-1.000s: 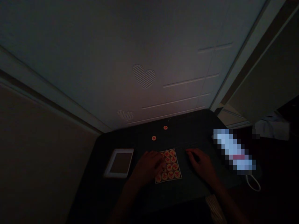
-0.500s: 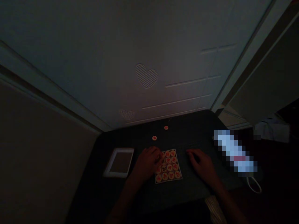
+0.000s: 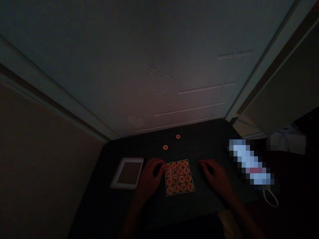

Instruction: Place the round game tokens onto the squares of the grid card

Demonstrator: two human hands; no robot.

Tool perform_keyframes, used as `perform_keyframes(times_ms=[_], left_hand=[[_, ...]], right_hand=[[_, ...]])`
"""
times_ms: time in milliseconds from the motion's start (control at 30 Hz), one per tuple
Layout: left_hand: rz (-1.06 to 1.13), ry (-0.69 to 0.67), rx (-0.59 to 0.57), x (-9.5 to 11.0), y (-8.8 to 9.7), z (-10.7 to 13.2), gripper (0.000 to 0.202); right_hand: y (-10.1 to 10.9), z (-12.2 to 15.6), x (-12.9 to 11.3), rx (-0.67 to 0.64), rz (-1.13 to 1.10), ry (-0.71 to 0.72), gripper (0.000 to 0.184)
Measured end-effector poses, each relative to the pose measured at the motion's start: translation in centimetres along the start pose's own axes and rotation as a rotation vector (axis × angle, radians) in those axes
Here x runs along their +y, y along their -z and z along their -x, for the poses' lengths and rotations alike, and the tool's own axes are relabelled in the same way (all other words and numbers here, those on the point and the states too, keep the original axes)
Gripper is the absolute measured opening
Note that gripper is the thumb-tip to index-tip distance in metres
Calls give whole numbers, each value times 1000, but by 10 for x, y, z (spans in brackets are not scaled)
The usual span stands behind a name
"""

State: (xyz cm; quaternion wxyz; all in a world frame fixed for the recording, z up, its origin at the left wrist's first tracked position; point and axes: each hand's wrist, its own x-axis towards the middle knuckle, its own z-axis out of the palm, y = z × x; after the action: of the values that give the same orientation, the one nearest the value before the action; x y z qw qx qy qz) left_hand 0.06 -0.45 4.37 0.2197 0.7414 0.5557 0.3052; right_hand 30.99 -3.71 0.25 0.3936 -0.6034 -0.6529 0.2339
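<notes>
A square box (image 3: 192,181) holds several rows of round Chinese chess pieces (image 3: 181,179), most with red characters and a couple with black ones. At the box's upper left edge rests my left hand (image 3: 149,177). Its thumb and bent forefinger stand apart, with no piece visible between them. My right hand (image 3: 214,173) lies on the table, to the right of the box and away from it. Those fingers are loosely curved, with a gap beside the thumb, and hold nothing I can see. Two loose chess pieces, a nearer one (image 3: 165,147) and a farther one (image 3: 177,136), lie beyond the box.
A pale-rimmed box lid or tray (image 3: 113,183) lies left of my left hand. The dark table (image 3: 206,142) meets a white panel (image 3: 112,83) with heart reliefs at the back. A blurred bright object (image 3: 251,162) and a white cord loop (image 3: 277,201) are at the right.
My left hand has drawn back left from over the box, uncovering the pieces at its upper left. The right hand and both loose pieces stay put; the view has shifted slightly.
</notes>
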Motion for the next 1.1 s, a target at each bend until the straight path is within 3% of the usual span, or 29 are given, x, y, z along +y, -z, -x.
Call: perform_keyframes(times_ms=[200, 433, 600, 867, 1100], left_hand=[[74, 92, 22, -10, -11, 18, 20], [121, 92, 21, -14, -15, 26, 19], [154, 81, 33, -14, -14, 26, 19], [161, 78, 25, -14, -14, 27, 20], [153, 55, 46, -11, -14, 29, 20]], right_hand=[[2, -4, -6, -63, -17, -25, 23], [-1, -21, -33, -125, -67, -16, 24], [-11, -57, -48, -131, -63, 77, 23], [-50, -133, -52, -163, 13, 186, 23], [-66, -151, -58, -224, 44, 199, 33]])
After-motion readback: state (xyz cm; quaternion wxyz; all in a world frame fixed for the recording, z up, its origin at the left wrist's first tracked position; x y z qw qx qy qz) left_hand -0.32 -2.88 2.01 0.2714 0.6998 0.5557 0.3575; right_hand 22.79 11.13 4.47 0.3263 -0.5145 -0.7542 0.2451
